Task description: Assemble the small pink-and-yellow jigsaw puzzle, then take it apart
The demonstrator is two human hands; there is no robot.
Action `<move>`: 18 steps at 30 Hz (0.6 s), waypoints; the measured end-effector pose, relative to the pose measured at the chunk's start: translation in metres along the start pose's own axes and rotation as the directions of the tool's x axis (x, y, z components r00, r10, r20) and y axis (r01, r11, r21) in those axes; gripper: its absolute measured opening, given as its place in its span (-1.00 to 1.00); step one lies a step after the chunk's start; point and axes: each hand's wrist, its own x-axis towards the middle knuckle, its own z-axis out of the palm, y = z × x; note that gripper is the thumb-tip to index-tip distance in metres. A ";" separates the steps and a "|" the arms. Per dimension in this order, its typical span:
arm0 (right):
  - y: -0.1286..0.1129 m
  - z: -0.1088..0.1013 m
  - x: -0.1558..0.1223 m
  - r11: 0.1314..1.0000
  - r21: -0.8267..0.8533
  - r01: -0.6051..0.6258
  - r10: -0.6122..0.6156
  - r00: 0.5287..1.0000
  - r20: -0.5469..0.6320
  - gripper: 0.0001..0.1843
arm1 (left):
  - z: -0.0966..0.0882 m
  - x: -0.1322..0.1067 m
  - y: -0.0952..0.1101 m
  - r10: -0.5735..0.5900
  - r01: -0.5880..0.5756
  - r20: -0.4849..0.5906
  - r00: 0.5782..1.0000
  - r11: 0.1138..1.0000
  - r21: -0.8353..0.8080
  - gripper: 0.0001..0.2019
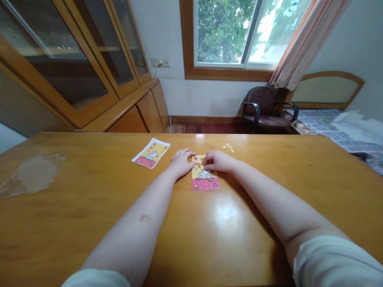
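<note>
A jigsaw puzzle (206, 184) with a yellow top, a pink bottom and a white cartoon animal lies flat on the wooden table. Gaps show in its upper part. My left hand (182, 161) rests along its upper left edge, fingers apart and thumb touching the border. Over the upper right of the puzzle, my right hand (220, 161) has its fingers bent and pressed together at the gaps. Whatever is between those fingertips is hidden. Several loose puzzle pieces (228, 147) lie face down just beyond my right hand.
A printed reference picture (152, 153) lies on the table (101, 215) left of the puzzle. A clear plastic bag (32, 175) is at the far left. Beyond the table stand a glass-door cabinet (119, 95), an office chair (261, 105) and a bed (326, 123).
</note>
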 end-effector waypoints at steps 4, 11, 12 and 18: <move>-0.005 0.008 0.003 0.998 -0.046 -0.045 0.041 0.996 -0.075 -0.89 | -0.001 0.000 0.001 0.008 -0.008 0.004 1.000 1.000 0.001 -0.59; -0.007 0.017 0.003 0.995 -0.094 -0.018 0.005 0.991 -0.136 -0.90 | -0.002 -0.001 0.003 -0.005 0.005 0.009 1.000 1.000 -0.001 -0.59; -0.007 0.017 0.002 0.996 -0.090 -0.011 -0.001 0.990 -0.141 -0.89 | -0.002 0.000 0.002 -0.007 0.007 0.008 1.000 1.000 -0.002 -0.59; -0.006 0.015 -0.003 0.993 -0.097 0.070 -0.080 0.991 -0.103 -0.78 | 0.000 0.000 0.001 -0.001 0.001 -0.006 1.000 1.000 -0.005 -0.59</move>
